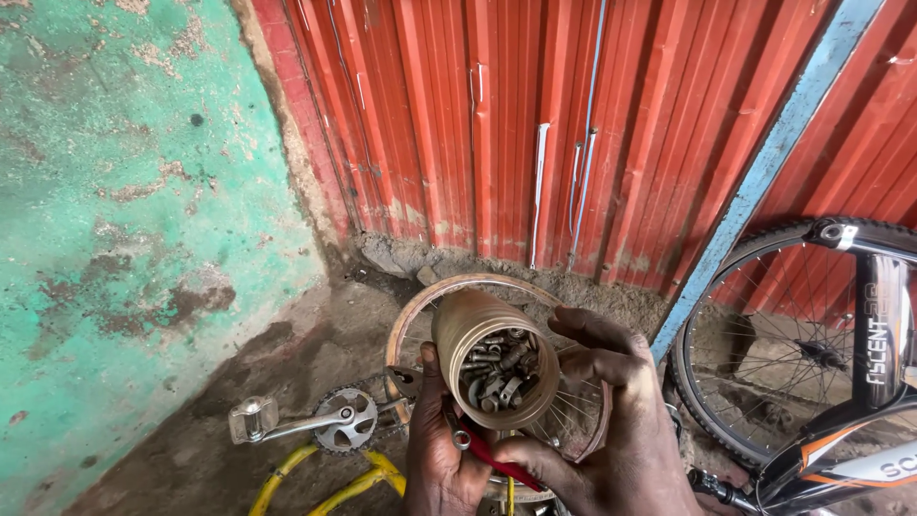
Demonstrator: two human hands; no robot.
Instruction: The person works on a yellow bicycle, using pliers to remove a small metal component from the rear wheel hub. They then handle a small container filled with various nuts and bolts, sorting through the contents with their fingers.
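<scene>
My left hand (pixel 441 449) grips a jar (pixel 492 355) of bolts (pixel 499 375); my right hand (pixel 611 420) curls loosely beside it, pinching a red tool (pixel 497 461).

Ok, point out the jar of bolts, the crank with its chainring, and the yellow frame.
jar of bolts (pixel 475 330): head view, on its tan side wall.
crank with chainring (pixel 342 430): head view, on the toothed ring.
yellow frame (pixel 382 470): head view, on the upper tube.

Bare, dusty brown dirt floor (pixel 287 382). Resting there: a rusty spoked wheel rim (pixel 411 315), a yellow tubular bicycle frame (pixel 368 478) with steel crank and pedal (pixel 287 422).
</scene>
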